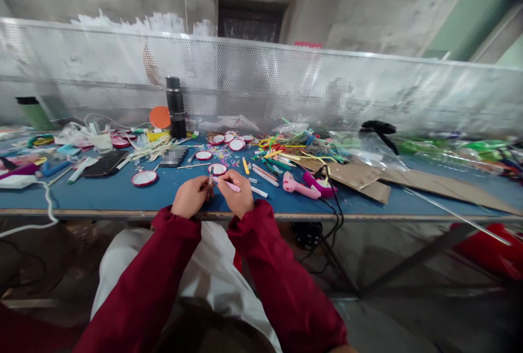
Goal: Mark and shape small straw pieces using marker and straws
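My left hand (192, 196) is closed in a pinch near the table's front edge. From its fingertips a short, thin, dark upright piece (211, 175) sticks out, too small to name. My right hand (240, 194) grips a pink pen-shaped tool (231, 184), its far end close to that piece. The two hands nearly meet at the fingertips. Just beyond them lies a round white dish with a red rim (217, 169). Another red-rimmed dish (144, 178) is left of my left hand. Pale sticks (265, 176) and a white stick (259, 192) lie right of my right hand.
A pink glue gun (301, 186) and a purple one (319, 185) lie to the right with black cables. Cardboard (347, 174) and coloured strips (310, 146) are beyond. Left stand a phone (106, 163) and black flask (175, 108). A perforated metal screen (253, 86) runs behind.
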`<state>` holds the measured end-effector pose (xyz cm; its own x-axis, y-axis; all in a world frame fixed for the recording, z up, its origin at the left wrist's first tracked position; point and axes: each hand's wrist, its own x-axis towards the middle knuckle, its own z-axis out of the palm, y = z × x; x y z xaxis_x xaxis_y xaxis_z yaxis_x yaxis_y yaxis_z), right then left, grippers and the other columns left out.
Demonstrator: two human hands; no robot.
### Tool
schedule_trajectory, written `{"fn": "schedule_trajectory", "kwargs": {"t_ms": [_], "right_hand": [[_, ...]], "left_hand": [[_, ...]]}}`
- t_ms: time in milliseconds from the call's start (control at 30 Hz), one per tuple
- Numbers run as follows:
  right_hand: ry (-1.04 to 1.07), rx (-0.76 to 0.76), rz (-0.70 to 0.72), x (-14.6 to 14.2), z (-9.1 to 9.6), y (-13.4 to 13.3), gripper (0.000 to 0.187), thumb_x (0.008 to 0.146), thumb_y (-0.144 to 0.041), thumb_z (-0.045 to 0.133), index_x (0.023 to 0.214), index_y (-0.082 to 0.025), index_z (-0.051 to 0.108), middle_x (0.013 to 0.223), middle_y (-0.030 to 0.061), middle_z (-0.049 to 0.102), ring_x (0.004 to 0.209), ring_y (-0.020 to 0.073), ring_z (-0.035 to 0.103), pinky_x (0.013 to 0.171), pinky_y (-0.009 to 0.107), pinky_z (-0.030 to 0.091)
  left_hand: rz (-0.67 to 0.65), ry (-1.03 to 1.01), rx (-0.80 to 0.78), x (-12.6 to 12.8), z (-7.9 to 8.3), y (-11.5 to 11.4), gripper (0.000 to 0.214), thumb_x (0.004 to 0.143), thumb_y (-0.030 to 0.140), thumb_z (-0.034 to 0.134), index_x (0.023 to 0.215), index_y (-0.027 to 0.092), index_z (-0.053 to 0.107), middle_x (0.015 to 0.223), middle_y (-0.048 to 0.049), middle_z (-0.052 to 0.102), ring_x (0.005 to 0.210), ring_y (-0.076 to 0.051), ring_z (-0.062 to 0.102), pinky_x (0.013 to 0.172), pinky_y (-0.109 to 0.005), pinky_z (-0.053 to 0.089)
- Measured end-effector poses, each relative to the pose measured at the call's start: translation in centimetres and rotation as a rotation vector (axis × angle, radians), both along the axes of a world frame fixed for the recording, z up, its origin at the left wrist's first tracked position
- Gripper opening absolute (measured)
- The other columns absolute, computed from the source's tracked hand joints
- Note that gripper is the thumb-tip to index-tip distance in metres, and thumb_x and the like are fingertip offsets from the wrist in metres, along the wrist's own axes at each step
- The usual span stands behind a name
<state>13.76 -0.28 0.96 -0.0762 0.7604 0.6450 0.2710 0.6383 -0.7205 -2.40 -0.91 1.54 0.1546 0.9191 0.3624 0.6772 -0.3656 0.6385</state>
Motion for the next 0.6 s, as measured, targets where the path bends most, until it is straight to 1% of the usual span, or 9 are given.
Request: {"fn": "schedule_trajectory", "kwargs": {"t_ms": [67, 233, 367, 500, 600], "right_hand": [[0.001, 0.002, 0.000, 0.02, 0.01, 0.03, 0.018, 0.086, -0.035, 0.056, 0.076, -0.021, 0.061, 0.068, -0.0022, 0.060, 0.062, 0.0135, 0.052, 0.060, 0.027, 0.039], [-0.005, -0.006, 0.008, 0.05, -0.03, 0.10, 0.019, 0.086, -0.034, 0.057, 0.072, -0.021, 0.060, 0.065, -0.0025, 0.059, 0.059, 0.0131, 0.050, 0.058, 0.026, 0.038], [0.007, -0.003, 0.004, 0.03, -0.04, 0.12, 0.017, 0.086, -0.034, 0.057, 0.076, -0.021, 0.062, 0.069, -0.0014, 0.061, 0.061, 0.0138, 0.052, 0.060, 0.027, 0.040], [0.002, -0.006, 0.013, 0.02, 0.00, 0.08, 0.020, 0.086, -0.035, 0.057, 0.072, -0.021, 0.060, 0.064, -0.0024, 0.058, 0.059, 0.0133, 0.050, 0.058, 0.026, 0.038], [0.006, -0.003, 0.012, 0.05, 0.03, 0.04, 0.018, 0.085, -0.034, 0.057, 0.073, -0.021, 0.060, 0.066, -0.0022, 0.059, 0.060, 0.0133, 0.050, 0.059, 0.026, 0.038]], "left_hand": [[0.001, -0.004, 0.000, 0.03, -0.04, 0.02, 0.024, 0.087, 0.033, 0.046, 0.071, 0.023, 0.061, 0.061, 0.0010, 0.066, 0.058, -0.017, 0.059, 0.058, -0.027, 0.038], [-0.001, -0.010, 0.006, 0.02, -0.11, 0.03, 0.022, 0.086, 0.030, 0.047, 0.071, 0.023, 0.061, 0.060, 0.0017, 0.065, 0.058, -0.017, 0.059, 0.058, -0.027, 0.038], [-0.007, -0.013, 0.011, 0.02, -0.10, -0.04, 0.022, 0.087, 0.030, 0.047, 0.072, 0.023, 0.061, 0.061, 0.0019, 0.065, 0.059, -0.016, 0.060, 0.059, -0.026, 0.038], [-0.008, -0.009, 0.014, 0.03, -0.03, -0.05, 0.023, 0.087, 0.031, 0.047, 0.071, 0.023, 0.061, 0.060, 0.0017, 0.065, 0.058, -0.016, 0.059, 0.058, -0.027, 0.037], [-0.009, -0.009, 0.015, 0.04, 0.03, -0.02, 0.022, 0.086, 0.030, 0.047, 0.071, 0.023, 0.060, 0.061, 0.0016, 0.065, 0.058, -0.017, 0.059, 0.059, -0.027, 0.037]]}}
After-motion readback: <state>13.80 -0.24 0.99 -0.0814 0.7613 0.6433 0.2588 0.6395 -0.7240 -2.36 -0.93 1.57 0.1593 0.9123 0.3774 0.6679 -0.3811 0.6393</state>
